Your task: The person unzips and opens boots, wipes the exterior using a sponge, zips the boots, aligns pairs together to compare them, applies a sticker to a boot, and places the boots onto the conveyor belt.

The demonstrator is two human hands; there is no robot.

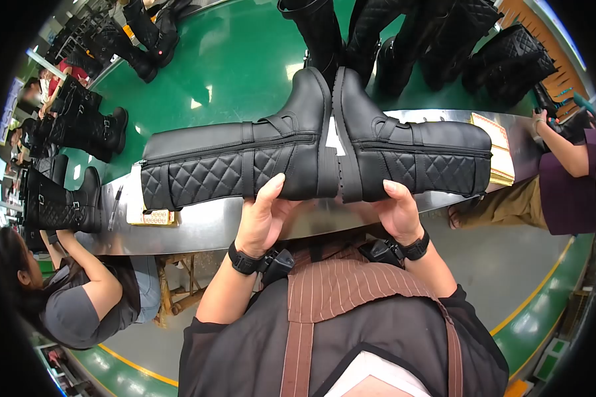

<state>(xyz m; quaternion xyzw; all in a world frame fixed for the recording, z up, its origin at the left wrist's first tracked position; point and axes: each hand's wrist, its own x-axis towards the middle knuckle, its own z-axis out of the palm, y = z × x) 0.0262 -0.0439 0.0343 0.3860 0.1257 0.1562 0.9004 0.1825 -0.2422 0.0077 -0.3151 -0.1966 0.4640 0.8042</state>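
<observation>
Two tall black quilted boots lie on their sides, soles facing each other at the centre. My left hand (265,215) holds the left boot (232,159) near its heel, thumb on top and the other fingers underneath, mostly hidden. The right boot (414,152) is gripped the same way by my right hand (399,210). A zipper runs along each shaft, and a strap crosses each ankle. The soles are very close together, and the shafts point outward to either side.
Several black boots (404,46) stand across the green belt (198,73). Stickered sheets (500,149) lie on the metal edge (179,239). One co-worker (89,298) sits at left; another (569,178) is at right. More boots (66,198) stand at left.
</observation>
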